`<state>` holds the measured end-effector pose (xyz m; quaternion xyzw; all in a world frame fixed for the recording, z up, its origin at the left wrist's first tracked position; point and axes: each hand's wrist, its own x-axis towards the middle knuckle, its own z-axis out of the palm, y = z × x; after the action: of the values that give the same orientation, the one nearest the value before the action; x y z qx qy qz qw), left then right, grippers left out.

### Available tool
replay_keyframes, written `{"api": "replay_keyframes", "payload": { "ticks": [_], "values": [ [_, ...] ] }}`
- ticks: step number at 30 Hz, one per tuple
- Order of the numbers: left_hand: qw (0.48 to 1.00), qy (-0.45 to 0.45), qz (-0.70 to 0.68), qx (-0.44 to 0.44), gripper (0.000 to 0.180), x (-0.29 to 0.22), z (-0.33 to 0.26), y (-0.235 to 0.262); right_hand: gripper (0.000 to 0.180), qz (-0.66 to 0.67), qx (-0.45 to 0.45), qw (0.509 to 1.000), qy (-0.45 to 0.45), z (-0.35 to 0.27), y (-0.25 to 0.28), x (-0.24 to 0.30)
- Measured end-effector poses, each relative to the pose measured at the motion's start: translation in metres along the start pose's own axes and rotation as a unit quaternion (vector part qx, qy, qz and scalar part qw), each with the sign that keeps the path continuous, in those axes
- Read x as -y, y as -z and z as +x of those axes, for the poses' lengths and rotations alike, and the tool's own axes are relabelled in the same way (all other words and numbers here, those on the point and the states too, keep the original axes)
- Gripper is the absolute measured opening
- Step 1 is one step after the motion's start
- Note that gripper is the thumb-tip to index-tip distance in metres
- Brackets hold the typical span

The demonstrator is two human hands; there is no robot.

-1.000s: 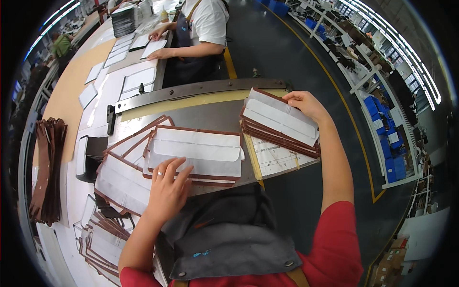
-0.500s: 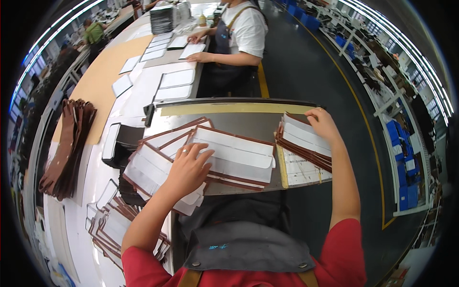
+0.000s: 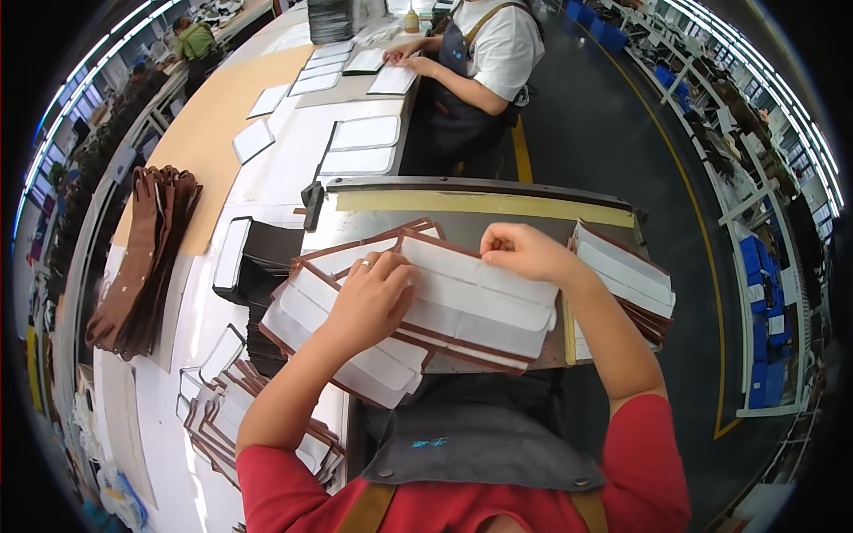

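A fanned pile of white panels edged in brown lies on the metal work surface before me. Bent fingers of my left hand rest slightly apart on the pile, at the left end of the uppermost panel. My right hand is closed in a pinch at that panel's far edge; its thumb is partly hidden. Further panels fan out beneath my left hand and forearm. To the right of my right forearm lies a second stack of brown-edged white panels.
Black-edged pieces and more brown-edged panels sit on the white table at left. Brown leather strips lie beyond. A raised metal bar borders the far side. Across the table, a person handles white panels.
My right hand has come left from the right-hand stack to the far edge of the uppermost panel. My left hand stays on the pile, its fingers drawn closer together. The view has shifted.
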<state>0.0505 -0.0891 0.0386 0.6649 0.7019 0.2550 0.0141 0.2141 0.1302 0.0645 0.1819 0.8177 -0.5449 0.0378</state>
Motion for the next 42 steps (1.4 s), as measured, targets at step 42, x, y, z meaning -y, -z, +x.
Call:
{"api": "replay_keyframes", "payload": {
  "ticks": [42],
  "values": [
    [0.974, 0.123, 0.187, 0.016, 0.048, 0.066, 0.072, -0.059, 0.035, -0.503, -0.276, 0.815, 0.083, 0.033, -0.008, -0.060]
  ]
}}
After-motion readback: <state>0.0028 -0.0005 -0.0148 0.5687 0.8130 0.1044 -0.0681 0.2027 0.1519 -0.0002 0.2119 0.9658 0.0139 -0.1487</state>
